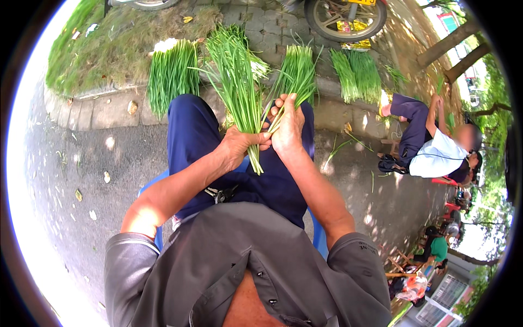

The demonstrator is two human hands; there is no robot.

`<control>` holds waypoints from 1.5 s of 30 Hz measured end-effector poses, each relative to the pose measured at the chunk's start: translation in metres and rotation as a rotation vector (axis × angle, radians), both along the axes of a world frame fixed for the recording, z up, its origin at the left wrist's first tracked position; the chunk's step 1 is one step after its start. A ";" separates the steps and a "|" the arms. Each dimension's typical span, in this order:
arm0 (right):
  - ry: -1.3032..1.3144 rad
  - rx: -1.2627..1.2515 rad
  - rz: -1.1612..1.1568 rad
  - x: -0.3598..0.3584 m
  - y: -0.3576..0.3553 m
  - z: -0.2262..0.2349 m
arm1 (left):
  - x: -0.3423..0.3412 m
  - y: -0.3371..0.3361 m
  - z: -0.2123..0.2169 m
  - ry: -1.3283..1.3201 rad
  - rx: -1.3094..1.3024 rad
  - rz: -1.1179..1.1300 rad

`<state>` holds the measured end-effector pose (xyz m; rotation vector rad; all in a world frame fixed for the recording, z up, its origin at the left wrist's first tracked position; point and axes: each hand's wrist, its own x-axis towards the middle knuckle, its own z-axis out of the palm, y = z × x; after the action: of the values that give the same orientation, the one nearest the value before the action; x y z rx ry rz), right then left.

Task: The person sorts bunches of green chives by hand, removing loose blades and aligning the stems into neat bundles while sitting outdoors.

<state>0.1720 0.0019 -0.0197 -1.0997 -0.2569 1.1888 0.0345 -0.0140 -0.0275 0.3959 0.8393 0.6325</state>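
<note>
My left hand (239,146) is closed around a loose bunch of long green chives (242,103). Their pale cut ends stick out below the fist, and the leaves fan up and away over the kerb. Beside it my right hand (289,124) pinches a few thin chive stems, its fingers almost touching the left hand. Just beyond the right hand stands another bundle of chives (297,68) near my right knee. Further left, a thick chive bundle (173,73) lies over the kerb edge, its pale ends at the far side.
More chive bundles (357,75) lie on the pavement to the right. A motorcycle wheel (346,19) stands at the far side. Another person (441,155) sits low at the right with a green stalk in hand. I sit on a blue seat (320,234) by the stone kerb (109,109).
</note>
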 end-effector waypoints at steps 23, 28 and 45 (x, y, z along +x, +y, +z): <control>0.134 0.077 0.064 0.020 0.002 0.006 | -0.012 0.016 -0.012 0.096 0.015 -0.020; 0.250 0.065 -0.228 0.104 0.025 -0.006 | -0.017 0.022 -0.011 0.141 0.005 -0.114; -0.806 -0.166 -0.818 0.215 0.003 -0.009 | -0.058 0.080 -0.045 -0.088 -0.138 0.186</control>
<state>0.3873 0.0044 -0.0285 -1.5850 -0.2778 0.0042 -0.0233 0.0660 -0.0726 0.1647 0.8358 0.7538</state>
